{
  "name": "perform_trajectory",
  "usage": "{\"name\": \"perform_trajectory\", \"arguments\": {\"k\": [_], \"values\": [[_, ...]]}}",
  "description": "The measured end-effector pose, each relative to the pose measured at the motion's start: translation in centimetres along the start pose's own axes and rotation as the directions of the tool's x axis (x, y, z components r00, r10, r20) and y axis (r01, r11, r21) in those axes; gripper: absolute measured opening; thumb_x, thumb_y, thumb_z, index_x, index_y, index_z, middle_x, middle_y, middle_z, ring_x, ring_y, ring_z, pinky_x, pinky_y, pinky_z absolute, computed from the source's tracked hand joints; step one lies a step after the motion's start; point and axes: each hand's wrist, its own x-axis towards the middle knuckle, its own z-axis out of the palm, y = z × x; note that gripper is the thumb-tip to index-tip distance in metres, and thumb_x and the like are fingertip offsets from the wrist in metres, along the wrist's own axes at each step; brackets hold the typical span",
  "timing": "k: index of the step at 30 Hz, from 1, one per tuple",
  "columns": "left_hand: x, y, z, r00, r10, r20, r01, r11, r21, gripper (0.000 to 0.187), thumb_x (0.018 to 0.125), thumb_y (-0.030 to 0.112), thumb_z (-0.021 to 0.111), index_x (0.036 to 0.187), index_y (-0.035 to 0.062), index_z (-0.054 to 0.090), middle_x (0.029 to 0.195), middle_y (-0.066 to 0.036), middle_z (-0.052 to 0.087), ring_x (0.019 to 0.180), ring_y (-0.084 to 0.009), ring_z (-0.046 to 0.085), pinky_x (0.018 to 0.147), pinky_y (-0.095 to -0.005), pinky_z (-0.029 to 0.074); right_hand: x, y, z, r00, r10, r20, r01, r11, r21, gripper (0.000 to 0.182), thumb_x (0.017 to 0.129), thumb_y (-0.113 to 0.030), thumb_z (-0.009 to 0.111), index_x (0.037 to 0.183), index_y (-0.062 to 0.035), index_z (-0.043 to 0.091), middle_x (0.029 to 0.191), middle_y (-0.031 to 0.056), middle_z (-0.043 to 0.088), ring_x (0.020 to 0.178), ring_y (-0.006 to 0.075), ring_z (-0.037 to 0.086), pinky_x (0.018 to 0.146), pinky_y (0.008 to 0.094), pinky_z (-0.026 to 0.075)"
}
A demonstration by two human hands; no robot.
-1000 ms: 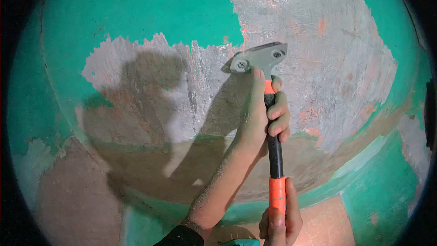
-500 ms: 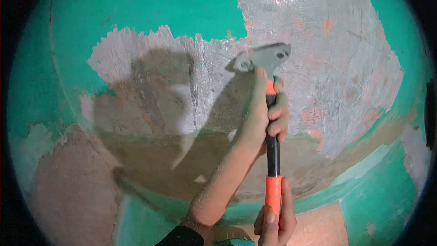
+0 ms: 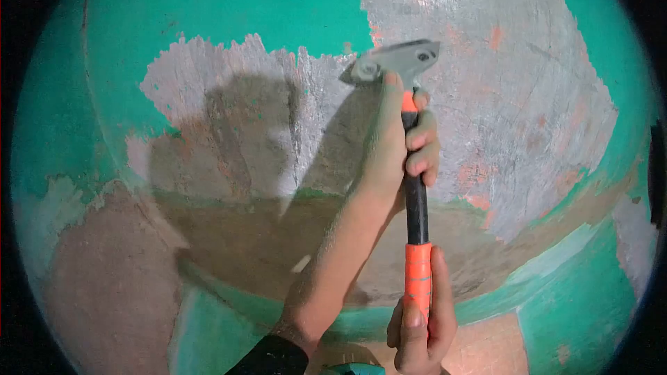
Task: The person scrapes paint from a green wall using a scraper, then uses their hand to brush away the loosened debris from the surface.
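Observation:
A long-handled scraper (image 3: 417, 215) with a grey metal head and a black and orange handle is held upright against the wall (image 3: 479, 107). My left hand (image 3: 399, 135) is closed around the upper shaft just below the head, thumb pointing up along it. Lower down, my right hand (image 3: 420, 330) grips the orange end of the handle. The scraper's head lies at the border between green paint (image 3: 278, 3) and bare grey plaster. Whether the blade edge touches the surface cannot be made out.
Orange patches show through the bare plaster on the right. A brownish band (image 3: 264, 236) crosses the wall below the grey area. My shadow (image 3: 229, 139) falls on the left part. A green rounded object (image 3: 354, 369) is partly seen at the bottom edge.
Both hands and the scraper have moved upward and slightly left. The scraper's head now reaches the lower edge of the green paint. The grip of both hands looks unchanged.

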Motion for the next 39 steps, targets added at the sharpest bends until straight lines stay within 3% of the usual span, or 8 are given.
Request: {"name": "perform_trajectory", "arguments": {"k": [2,9,13,19,21,25,37,39], "values": [[-1.0,-0.8,-0.3,0.999,-0.035,-0.025,0.035,0.999,-0.008,0.043,0.096,0.055,0.035,0.088,0.0145,0.044,0.049,0.010,0.029,0.030,-0.0032,0.028,0.028,-0.0221,0.033,-1.0,-0.2,-0.6,0.995,0.091,0.031,-0.092,0.995,0.036,0.051,0.098,-0.018,0.043,0.139,0.0097,0.031,0.080,0.0042,0.058,0.050,0.0041,0.039,0.046,0.0196,0.031],[0.1,0.0,0.3,1.000,0.000,-0.019,0.000,1.000,0.018,0.043,0.095,0.057,0.034,0.087,0.0154,0.044,0.048,0.010,0.027,0.030,-0.0037,0.028,0.028,-0.0230,0.033,0.3,-0.1,-0.6,0.998,0.018,0.055,-0.018,1.000,0.010,0.052,0.098,-0.017,0.043,0.141,0.0076,0.029,0.070,0.0002,0.053,0.048,0.0034,0.038,0.045,0.0193,0.031],[-0.5,-0.5,-0.2,1.000,-0.016,0.003,0.016,0.999,0.037,0.045,0.094,0.059,0.034,0.088,0.0151,0.043,0.050,0.009,0.029,0.032,-0.0041,0.028,0.030,-0.0227,0.032,-0.5,-0.4,-1.0,0.988,0.121,0.095,-0.124,0.992,0.028,0.053,0.098,-0.018,0.043,0.142,0.0064,0.028,0.076,0.0027,0.058,0.048,0.0034,0.039,0.045,0.0188,0.031],[0.6,0.3,-0.1,0.999,0.010,0.045,-0.016,0.992,0.126,0.052,0.091,0.067,0.033,0.091,0.0149,0.040,0.051,0.008,0.029,0.035,-0.0048,0.029,0.034,-0.0231,0.034,-0.8,-0.6,-0.6,0.927,0.376,0.016,-0.375,0.918,0.132,0.069,0.093,-0.030,0.049,0.143,0.0075,0.020,0.053,-0.0022,0.043,0.040,0.0041,0.036,0.038,0.0204,0.026],[-0.6,-0.9,-0.7,0.998,-0.060,0.013,0.058,0.993,0.103,0.052,0.091,0.066,0.033,0.091,0.0146,0.040,0.052,0.008,0.029,0.035,-0.0050,0.029,0.034,-0.0235,0.035,-1.0,-0.7,-0.8,0.922,0.386,0.013,-0.386,0.917,0.103,0.067,0.094,-0.029,0.048,0.143,0.0078,0.020,0.053,-0.0026,0.043,0.040,0.0038,0.036,0.038,0.0200,0.026],[0.8,0.7,0.5,0.997,0.069,0.042,-0.074,0.989,0.129,0.052,0.091,0.065,0.032,0.091,0.0142,0.040,0.052,0.008,0.030,0.035,-0.0056,0.029,0.034,-0.0247,0.036,-0.1,-1.3,-0.5,0.934,0.358,-0.004,-0.357,0.932,0.071,0.066,0.094,-0.029,0.048,0.142,0.0079,0.022,0.053,-0.0031,0.043,0.040,0.0036,0.035,0.038,0.0197,0.025],[0.6,0.8,1.3,0.997,0.071,-0.011,-0.071,0.997,-0.007,0.040,0.096,0.053,0.036,0.089,0.0148,0.045,0.050,0.009,0.030,0.032,-0.0048,0.029,0.030,-0.0240,0.033,0.5,-1.4,-0.7,0.951,0.306,-0.053,-0.305,0.952,0.016,0.066,0.092,-0.034,0.050,0.140,0.0065,0.030,0.051,-0.0024,0.043,0.038,0.0037,0.034,0.037,0.0200,0.025],[0.4,0.1,0.2,1.000,0.010,0.027,-0.012,0.997,0.074,0.050,0.092,0.064,0.031,0.089,0.0149,0.040,0.052,0.006,0.030,0.035,-0.0068,0.032,0.034,-0.0265,0.040,0.5,-1.0,-1.3,0.973,0.230,-0.010,-0.230,0.973,-0.010,0.062,0.094,-0.029,0.048,0.141,0.0069,0.029,0.062,0.0003,0.049,0.041,0.0036,0.036,0.040,0.0196,0.027]]}}
